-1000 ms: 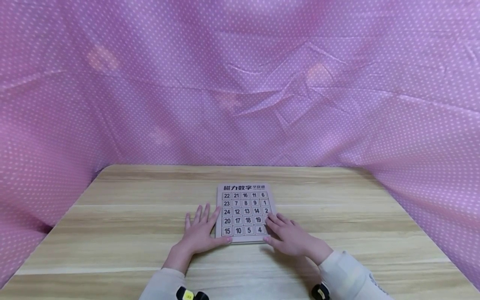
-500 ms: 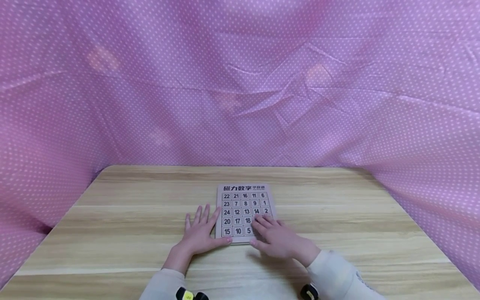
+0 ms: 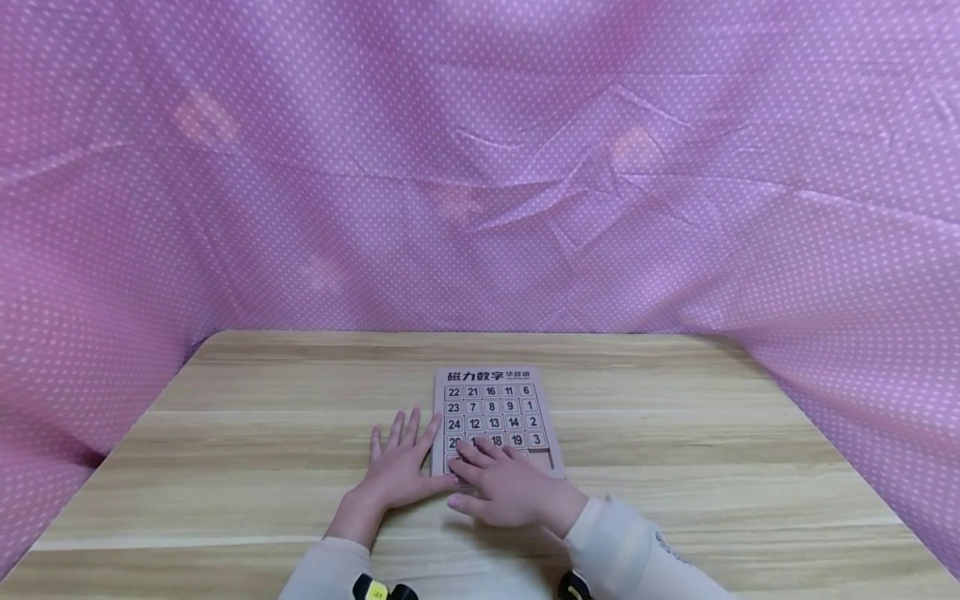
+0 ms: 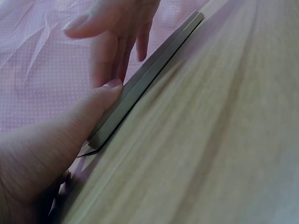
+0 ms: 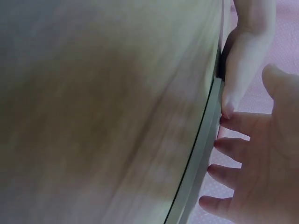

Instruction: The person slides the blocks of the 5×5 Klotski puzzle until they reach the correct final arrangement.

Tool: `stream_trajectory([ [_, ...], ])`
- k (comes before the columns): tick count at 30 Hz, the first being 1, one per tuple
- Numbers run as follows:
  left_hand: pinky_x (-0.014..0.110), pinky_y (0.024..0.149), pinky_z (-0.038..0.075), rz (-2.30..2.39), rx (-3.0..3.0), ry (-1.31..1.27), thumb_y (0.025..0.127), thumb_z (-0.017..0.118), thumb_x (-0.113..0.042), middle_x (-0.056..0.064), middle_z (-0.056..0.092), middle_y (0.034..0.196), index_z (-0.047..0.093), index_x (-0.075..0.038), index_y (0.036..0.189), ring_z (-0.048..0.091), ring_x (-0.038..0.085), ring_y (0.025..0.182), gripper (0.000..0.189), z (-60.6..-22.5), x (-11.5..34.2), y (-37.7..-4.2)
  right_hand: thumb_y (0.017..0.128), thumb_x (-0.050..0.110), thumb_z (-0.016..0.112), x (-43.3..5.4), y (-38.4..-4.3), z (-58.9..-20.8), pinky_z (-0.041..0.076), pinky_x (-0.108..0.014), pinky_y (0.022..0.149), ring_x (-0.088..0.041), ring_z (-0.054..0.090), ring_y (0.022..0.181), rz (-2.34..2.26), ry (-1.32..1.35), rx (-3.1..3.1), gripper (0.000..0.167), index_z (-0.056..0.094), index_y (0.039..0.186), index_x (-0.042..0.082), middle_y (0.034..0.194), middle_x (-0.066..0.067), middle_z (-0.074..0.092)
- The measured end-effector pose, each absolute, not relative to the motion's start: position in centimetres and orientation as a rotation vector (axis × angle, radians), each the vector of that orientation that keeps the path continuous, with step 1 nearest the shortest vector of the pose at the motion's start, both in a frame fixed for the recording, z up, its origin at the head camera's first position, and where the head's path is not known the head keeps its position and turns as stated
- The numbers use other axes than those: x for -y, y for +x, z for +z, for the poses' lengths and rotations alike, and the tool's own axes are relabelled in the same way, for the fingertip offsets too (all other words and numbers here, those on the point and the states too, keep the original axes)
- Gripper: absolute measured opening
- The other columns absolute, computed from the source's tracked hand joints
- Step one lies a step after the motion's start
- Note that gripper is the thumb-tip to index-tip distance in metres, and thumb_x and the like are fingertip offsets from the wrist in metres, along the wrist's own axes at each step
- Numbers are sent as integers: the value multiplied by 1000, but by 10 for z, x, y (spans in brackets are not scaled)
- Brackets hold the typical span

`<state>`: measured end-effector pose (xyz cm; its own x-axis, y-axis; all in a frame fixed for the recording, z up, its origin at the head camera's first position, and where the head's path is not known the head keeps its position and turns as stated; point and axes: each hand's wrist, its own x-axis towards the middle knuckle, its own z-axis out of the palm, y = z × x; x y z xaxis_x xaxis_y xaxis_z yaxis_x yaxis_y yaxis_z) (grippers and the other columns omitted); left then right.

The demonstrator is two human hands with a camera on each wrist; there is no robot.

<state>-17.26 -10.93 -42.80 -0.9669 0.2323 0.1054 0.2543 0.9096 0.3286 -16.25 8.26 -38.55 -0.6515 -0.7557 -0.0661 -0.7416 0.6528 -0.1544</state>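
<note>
A flat number slide puzzle lies on the table, with rows of numbered tiles under a printed title. My left hand rests along its left side, fingers spread straight and thumb on the near left corner. In the left wrist view that thumb presses on the top edge of the board. My right hand lies over the bottom row, hiding most of its tiles. Its straight fingertips touch the lower left tiles beside the left thumb. The vacant slot shows at the bottom right, below the 3 tile.
The wooden table spreads around the puzzle. Pink dotted cloth hangs behind it and along both sides. Each forearm wears a pale sleeve, with a dark wrist device below it.
My right hand has swept left across the bottom row, from the right edge to the lower left. The 3 tile and the vacant slot at bottom right have come into sight. My left hand stays put.
</note>
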Motion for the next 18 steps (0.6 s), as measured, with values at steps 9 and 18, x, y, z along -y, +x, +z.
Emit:
stream_trajectory([
  [9, 57, 95, -4, -541, 3006, -402, 64, 46, -73, 19, 13, 140, 23, -16, 138, 3, 36, 126, 96, -427, 112, -177, 88, 56, 22, -80, -167, -390, 19, -53, 95, -28, 15, 126, -189, -1224, -2733, 61, 35, 133, 16, 140, -2, 22],
  [18, 57, 95, -4, -550, 3001, -403, 61, 42, -78, 18, 12, 140, 23, -17, 138, 2, 35, 126, 99, -428, 116, -181, 88, 55, 21, -83, -169, -391, 19, -53, 95, -27, 16, 126, -190, -1208, -2744, 62, 34, 133, 15, 140, -2, 21],
])
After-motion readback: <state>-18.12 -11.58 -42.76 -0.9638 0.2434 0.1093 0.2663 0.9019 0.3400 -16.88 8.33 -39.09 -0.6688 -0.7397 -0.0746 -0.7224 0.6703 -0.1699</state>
